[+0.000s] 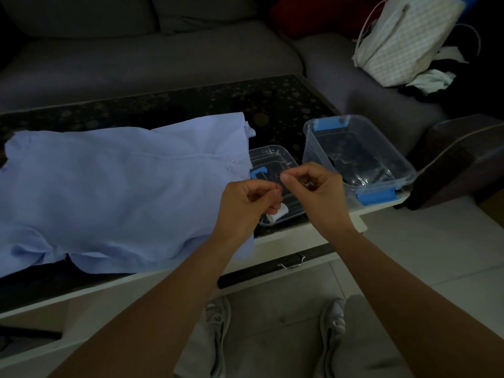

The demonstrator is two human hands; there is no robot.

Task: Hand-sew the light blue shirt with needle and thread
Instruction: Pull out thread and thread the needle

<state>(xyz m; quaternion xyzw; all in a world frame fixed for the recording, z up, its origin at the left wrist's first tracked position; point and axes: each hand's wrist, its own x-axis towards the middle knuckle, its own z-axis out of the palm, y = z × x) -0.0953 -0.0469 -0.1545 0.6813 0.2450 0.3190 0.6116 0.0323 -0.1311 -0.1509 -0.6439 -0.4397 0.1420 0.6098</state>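
— Both hands are nipped shut on something, are they?

— Yes. Left hand (245, 203) has its lower fingers curled round a small white spool (278, 214), and its thumb and forefinger are nipped together just above it. Right hand (316, 192) presses thumb tip to forefinger tip on a fine thread (275, 179), the other fingers curled loosely behind.

— How do the two hands stand to each other?

— Close, fingertips nearly meeting, with the right pinch a little higher than the left. They hover above a clear plastic lid (272, 159) that lies flat on the table (272, 105) (dark top, speckled with pale spots, white edge).

— Can you see the needle?

— Not surely. A pale sliver runs down from the left forefinger toward the spool. It is too thin in this dim light to tell needle from strand.

— And the light blue shirt (122, 192)?

— Spread flat on the table, left of the hands, its near hem hanging slightly over the front edge. The left wrist crosses above its right-hand corner.

— What else is about?

— A clear box (354, 148) with blue latches (377, 196) stands just right of the lid, at the table's corner. Behind the table is a grey sofa (136, 64), with a pale checked bag (403, 42) on the seat at the right. Below are a drawer handle (291, 261) in the table's front and grey shoes (218, 323) on the pale floor.
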